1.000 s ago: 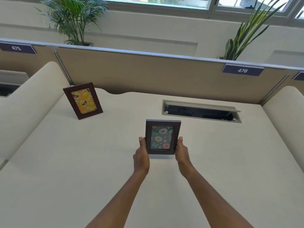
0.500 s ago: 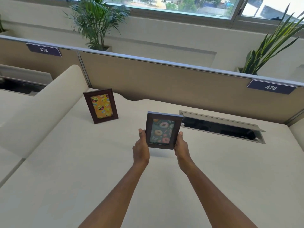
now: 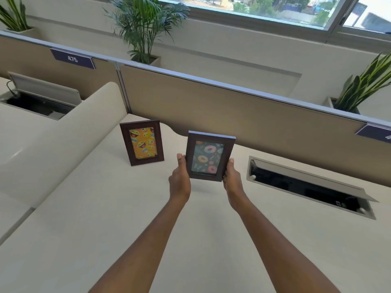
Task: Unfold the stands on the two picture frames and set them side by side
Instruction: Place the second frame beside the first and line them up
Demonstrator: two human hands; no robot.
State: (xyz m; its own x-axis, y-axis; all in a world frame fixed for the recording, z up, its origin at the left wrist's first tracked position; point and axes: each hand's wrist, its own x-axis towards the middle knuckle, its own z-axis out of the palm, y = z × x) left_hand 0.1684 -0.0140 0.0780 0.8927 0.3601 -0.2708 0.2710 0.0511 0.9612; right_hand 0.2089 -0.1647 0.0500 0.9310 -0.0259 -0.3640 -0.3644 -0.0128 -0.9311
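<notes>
A dark brown frame with an orange emoji picture [image 3: 143, 142] stands upright on the cream desk [image 3: 88, 218], near the back left by the partition. I hold a second dark brown frame with a donut picture [image 3: 208, 156] upright and slightly tilted, lifted off the desk, just right of the emoji frame. My left hand [image 3: 179, 178] grips its left edge and my right hand [image 3: 232, 178] grips its right edge. Its back and stand are hidden from me.
A tan partition [image 3: 232, 111] runs along the desk's back. An open cable tray [image 3: 306, 187] is sunk into the desk at the right. A curved cream divider [image 3: 63, 144] rises at the left. Potted plants [image 3: 143, 28] stand behind the partition.
Both hands have carried the donut frame up off the desk and leftward, closer to the emoji frame. My view has turned left.
</notes>
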